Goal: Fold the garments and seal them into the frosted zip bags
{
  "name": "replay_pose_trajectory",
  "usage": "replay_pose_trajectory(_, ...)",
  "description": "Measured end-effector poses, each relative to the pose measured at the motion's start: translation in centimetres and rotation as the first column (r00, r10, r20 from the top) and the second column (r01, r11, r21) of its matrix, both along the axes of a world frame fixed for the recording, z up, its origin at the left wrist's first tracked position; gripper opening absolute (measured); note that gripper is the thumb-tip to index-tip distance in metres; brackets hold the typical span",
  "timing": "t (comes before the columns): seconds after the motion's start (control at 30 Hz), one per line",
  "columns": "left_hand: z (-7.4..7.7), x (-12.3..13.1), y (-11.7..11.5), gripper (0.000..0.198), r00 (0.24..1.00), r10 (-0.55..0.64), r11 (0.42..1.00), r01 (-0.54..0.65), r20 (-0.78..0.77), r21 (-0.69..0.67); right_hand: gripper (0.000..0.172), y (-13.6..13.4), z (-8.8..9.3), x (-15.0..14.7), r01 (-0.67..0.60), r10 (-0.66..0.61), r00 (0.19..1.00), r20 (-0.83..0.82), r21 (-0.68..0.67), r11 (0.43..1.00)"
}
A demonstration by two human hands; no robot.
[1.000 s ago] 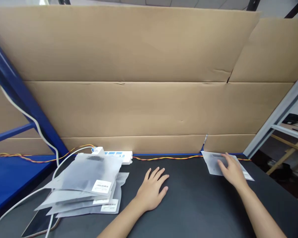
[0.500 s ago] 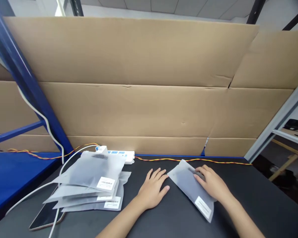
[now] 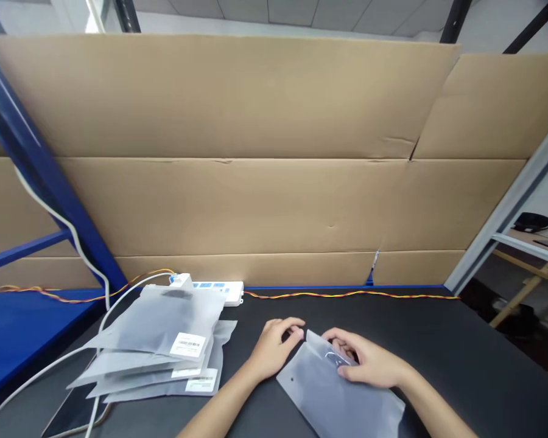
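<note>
A frosted grey plastic bag (image 3: 333, 389) lies unfolded on the black table, tilted, with a small dark hole near its left corner. My right hand (image 3: 369, 360) grips its upper edge, thumb on top and fingers curled behind. A shiny clear patch shows beside that thumb. My left hand (image 3: 276, 348) is at the bag's upper left corner, fingers curled in towards the thumb; whether anything is between them is hidden. To the left sits a stack of similar frosted bags (image 3: 164, 322) with white barcode labels (image 3: 188, 345).
A phone (image 3: 70, 413) lies partly under the stack, crossed by a white cable (image 3: 41, 377). Behind are a white power strip (image 3: 231, 293) and a red-yellow twisted wire (image 3: 319, 295). Cardboard panels (image 3: 256, 207) wall the back, between a blue post (image 3: 73, 201) and a grey post (image 3: 488, 237).
The bag has been unfolded and turned, and its label no longer shows. My right hand has shifted left and grips its edge. My left hand has curled its spread fingers beside the bag.
</note>
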State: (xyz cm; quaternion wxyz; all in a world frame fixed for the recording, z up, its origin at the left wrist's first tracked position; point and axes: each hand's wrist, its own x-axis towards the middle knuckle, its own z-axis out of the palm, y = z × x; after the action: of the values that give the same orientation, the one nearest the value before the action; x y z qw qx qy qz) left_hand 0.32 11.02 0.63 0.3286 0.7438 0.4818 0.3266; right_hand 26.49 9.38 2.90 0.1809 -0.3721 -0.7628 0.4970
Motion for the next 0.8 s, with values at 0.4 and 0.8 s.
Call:
replay_pose_trajectory(0.4, 0.6, 1.2, -1.0, 0.023, 0.992, -0.125, 0.991, 0.125, -0.011, -0.045, 0.030, -0.8, -1.5, -4.1, 0.256, -0.250, 0.936, -0.246, -0.007, 0.967)
replay_pose_trajectory(0.8, 0.5, 1.3, -1.3, 0.019, 0.975, -0.217, 0.976, 0.217, -0.050, -0.001, 0.025, -0.8, -2.2, -4.6, 0.264, -0.258, 0.945, -0.200, 0.004, 0.965)
